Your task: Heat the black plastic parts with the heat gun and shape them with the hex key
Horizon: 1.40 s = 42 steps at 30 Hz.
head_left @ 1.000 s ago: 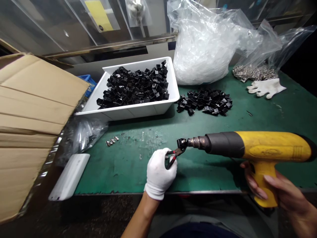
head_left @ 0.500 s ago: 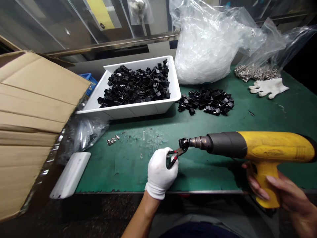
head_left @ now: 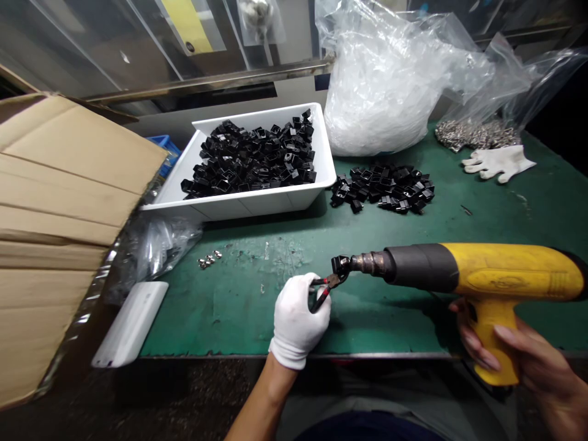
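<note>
Black square plastic part (head_left: 340, 265), small and hollow-looking, pinched at the tip of red-handled pliers (head_left: 321, 297), right up against the metal nozzle (head_left: 374, 263) of a yellow heat gun (head_left: 509, 275), above the front edge of the green worktop (head_left: 239, 318), lower middle of the frame. Part likely light and stiff, glossy enough to slip, and probably softer once warm, so best held by two opposite walls with the pliers rather than by fingers. Exact bite hard to judge at this size.

Left hand (head_left: 296, 321) in a white fabric glove, closed firmly around the pliers handles, pliers jaws shut on the part as far as the view shows. Right hand (head_left: 519, 358), bare, wrapped around the yellow grip of the heat gun, lower right; gun level, nozzle pointing left. Gun probably rear-heavy, safest held by that grip, well away from the metal nozzle.

More black parts heaped in a white plastic tub (head_left: 257, 207), upper middle, and in a loose pile (head_left: 381, 188) to its right. Clear plastic bag (head_left: 381, 92) behind, silver metal pieces (head_left: 478, 135) and a spare white glove (head_left: 498, 162), upper right. Cardboard box (head_left: 59, 184) at left. Yellow label (head_left: 188, 24), top of frame: no writing readable. No brand legible on the gun.
</note>
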Tool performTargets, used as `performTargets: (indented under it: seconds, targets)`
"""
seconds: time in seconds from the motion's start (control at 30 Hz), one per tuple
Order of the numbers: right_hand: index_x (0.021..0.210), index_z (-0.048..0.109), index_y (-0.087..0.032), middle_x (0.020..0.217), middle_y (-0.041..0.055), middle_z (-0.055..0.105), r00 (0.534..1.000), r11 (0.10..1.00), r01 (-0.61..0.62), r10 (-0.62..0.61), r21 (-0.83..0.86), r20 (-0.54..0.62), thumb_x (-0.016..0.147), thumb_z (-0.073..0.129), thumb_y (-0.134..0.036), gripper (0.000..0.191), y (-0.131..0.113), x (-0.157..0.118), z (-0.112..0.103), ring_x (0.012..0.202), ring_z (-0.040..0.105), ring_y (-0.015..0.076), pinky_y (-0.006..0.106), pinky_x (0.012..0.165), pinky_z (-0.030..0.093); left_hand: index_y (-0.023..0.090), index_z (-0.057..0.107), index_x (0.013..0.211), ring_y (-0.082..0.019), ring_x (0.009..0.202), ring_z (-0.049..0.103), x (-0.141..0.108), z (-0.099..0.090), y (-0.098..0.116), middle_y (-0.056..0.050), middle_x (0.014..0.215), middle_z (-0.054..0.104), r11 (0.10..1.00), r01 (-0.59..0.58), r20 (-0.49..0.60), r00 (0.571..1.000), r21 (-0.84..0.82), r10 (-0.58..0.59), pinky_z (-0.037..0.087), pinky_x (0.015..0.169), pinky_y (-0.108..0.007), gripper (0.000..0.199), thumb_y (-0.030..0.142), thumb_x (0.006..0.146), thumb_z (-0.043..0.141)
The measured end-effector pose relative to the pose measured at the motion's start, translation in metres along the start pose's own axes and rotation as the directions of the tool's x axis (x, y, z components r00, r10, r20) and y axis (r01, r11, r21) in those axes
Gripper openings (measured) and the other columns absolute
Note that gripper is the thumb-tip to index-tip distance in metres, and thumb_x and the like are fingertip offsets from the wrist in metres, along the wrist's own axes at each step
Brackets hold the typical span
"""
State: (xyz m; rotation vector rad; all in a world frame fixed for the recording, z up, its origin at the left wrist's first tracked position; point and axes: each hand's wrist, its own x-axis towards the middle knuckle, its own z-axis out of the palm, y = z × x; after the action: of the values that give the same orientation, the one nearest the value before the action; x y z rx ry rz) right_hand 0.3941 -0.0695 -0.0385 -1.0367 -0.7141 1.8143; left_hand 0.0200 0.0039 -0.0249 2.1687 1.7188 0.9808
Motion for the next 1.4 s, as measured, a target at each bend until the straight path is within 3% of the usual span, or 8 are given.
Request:
performTargets:
  seconds: [0.67,0.93,1.2,1.4]
  targets:
    - [0.124,0.064,-0.024,0.080,0.0070,0.069,0.999,0.999,-0.032,0.032,0.017,0.005,0.088,0.067,-0.044,0.041,-0.0008,-0.0018,-0.0011,0.051,0.056,0.0131,0.025,0.048,0.046,0.020,0.060,0.106,-0.023,0.089,0.065,-0.0008,0.0000,-0.0006,-0.007,0.096,0.066,0.999,-0.021,0.023,0.999,-0.033,0.022,0.054,0.085,-0.037,0.023,0.018,0.083,0.061]
    - [0.123,0.065,-0.022,0.078,0.0077,0.069,0.998,0.997,-0.028,0.032,0.068,-0.060,0.087,0.067,-0.043,0.042,0.0012,-0.0026,0.0031,0.049,0.054,0.0124,0.025,0.047,0.045,0.019,0.060,0.107,-0.023,0.089,0.064,-0.0009,0.0004,-0.0016,-0.007,0.096,0.065,0.999,-0.019,0.023,1.000,-0.050,0.020,0.053,0.085,-0.037,0.024,0.018,0.083,0.062]
    - [0.124,0.064,-0.024,0.080,0.0077,0.070,0.999,0.998,-0.045,0.045,0.043,-0.003,0.088,0.066,-0.044,0.041,0.0014,-0.0011,-0.0036,0.049,0.055,0.0126,0.026,0.048,0.046,0.019,0.060,0.107,-0.023,0.090,0.064,-0.0016,0.0004,-0.0019,-0.007,0.097,0.065,0.998,-0.020,0.023,1.000,-0.052,0.021,0.053,0.086,-0.037,0.025,0.018,0.083,0.062]
    - [0.124,0.064,-0.023,0.078,0.0075,0.069,0.998,0.997,-0.033,0.037,0.075,-0.051,0.088,0.066,-0.043,0.041,0.0025,-0.0027,0.0003,0.049,0.054,0.0119,0.025,0.048,0.045,0.019,0.060,0.108,-0.023,0.090,0.064,-0.0014,0.0004,-0.0020,-0.007,0.097,0.066,0.999,-0.022,0.019,1.000,-0.048,0.023,0.053,0.086,-0.036,0.025,0.018,0.083,0.062]
